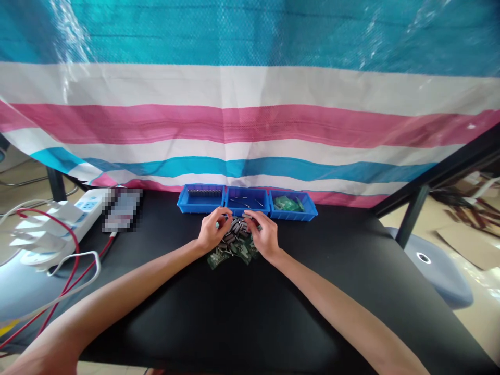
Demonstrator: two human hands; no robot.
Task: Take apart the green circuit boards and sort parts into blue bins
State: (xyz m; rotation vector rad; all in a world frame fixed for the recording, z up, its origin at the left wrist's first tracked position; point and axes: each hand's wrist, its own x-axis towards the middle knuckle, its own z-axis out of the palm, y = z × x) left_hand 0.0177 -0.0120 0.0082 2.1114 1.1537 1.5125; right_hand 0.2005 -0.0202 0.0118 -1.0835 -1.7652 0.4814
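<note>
Bare forearms [128, 289] come first, nearest the cam, angling in from both bottom corners over the black tabletop [219, 323]. And up at centre it's close work! L grip [211, 230]: fingers curled, thumb near the forefinger, only a small gap btwn them; can't tell if anything's pinched there. R grip [266, 235]: thumb and fingers drawn nearly together, knuckles up, tips turned in toward the L; contents too small to make out, so can't tell what, if anything, it has.

Btwn and below the two, a heap of small metal pieces [233, 237] lies on the tabletop, w/ green packets [217, 258] along its near edge.

Just behind, three blue bins side by side: L bin [200, 208] w/ a row of small cylinders [203, 192] along its back; mid bin [247, 192] w/ a few thin bits scattered on its floor; R bin [295, 214] w/ more green packets inside.

Far L, a white power strip [90, 204] w/ plugs and red and white cables, a pixelated device [123, 208] beside it. Striped sheet [250, 125] hangs behind the lot; grey stool [441, 276] off R.
</note>
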